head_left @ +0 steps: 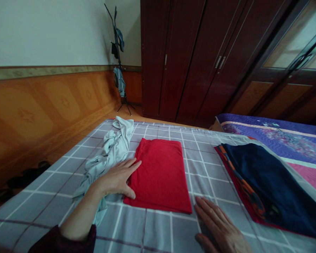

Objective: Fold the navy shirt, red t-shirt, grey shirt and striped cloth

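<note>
A red cloth [160,172], folded into a neat rectangle, lies flat on the grey checked bedsheet [158,228]. At its left edge rests my left hand [121,177], fingers spread, thumb and fingertips touching the fabric. Just past the near right corner of the red cloth is my right hand [216,225], its fingers stretched out over the sheet and holding nothing. A crumpled pale grey-green garment [112,151] lies along the left side, partly hidden behind my left forearm. To the right sits a stack of folded clothes [263,179], dark blue on top with orange-patterned and red layers beneath.
Beyond the bed stand a dark red wardrobe [189,63] and a black coat rack [117,49] with clothes hanging on it. A purple floral bedcover [276,137] is at the right. Dark shoes [28,175] sit on the floor at left.
</note>
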Demonstrator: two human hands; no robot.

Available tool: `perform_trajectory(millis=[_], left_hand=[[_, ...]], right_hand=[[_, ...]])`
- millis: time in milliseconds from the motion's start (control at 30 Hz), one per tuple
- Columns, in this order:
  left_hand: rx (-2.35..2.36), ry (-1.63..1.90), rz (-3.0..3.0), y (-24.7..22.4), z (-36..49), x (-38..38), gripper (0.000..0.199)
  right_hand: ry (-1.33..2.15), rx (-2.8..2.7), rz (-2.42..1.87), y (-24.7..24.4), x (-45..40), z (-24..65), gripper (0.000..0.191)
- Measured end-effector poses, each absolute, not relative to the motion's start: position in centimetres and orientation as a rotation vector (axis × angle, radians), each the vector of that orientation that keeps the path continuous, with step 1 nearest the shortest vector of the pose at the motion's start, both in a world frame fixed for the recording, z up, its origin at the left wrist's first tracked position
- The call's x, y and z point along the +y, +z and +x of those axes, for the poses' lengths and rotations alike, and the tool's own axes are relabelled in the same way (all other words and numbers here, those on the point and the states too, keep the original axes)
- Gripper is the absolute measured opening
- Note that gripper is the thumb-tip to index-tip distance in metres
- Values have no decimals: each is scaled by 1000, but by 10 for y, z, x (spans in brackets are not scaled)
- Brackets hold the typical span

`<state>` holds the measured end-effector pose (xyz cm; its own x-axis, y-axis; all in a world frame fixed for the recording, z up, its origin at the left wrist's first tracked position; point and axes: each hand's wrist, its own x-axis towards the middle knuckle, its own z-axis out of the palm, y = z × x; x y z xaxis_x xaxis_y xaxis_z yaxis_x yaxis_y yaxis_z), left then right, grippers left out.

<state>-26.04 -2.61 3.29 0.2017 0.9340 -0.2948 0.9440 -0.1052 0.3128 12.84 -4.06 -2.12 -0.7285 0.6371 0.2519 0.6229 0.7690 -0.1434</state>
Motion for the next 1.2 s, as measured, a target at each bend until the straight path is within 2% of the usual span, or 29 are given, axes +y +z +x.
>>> perform_trajectory(millis=[100, 167, 300, 467, 667, 867, 1033, 1200], left_hand=[[1779, 217, 2028, 30, -262, -21, 88], [1844, 410, 1991, 26, -261, -16, 72], [1969, 633, 1935, 13, -255, -7, 60], [2045, 737, 1891, -5, -253, 1, 59], [2013, 809, 1784, -10, -256, 3, 63], [1980, 799, 1740, 2, -244, -5, 65], [1905, 688, 1880, 4, -219, 6, 62], [1787, 540, 2136, 5, -186, 41, 58]], right_hand=[[390, -2435, -1180, -12, -36, 123, 43], [715, -2221, -1318, -7, -30, 112, 44], [1407, -1722, -1401, -1, -20, 80, 63], [1784, -1297, -1447, 4, -18, 41, 85], [1784, -1207, -1325, 34, -18, 34, 65], [1581, -1155, -1351, 71, -38, 104, 64], [1406, -1261, -1584, 40, -60, 159, 69], [1352, -1291, -1616, 8, -67, 164, 67]])
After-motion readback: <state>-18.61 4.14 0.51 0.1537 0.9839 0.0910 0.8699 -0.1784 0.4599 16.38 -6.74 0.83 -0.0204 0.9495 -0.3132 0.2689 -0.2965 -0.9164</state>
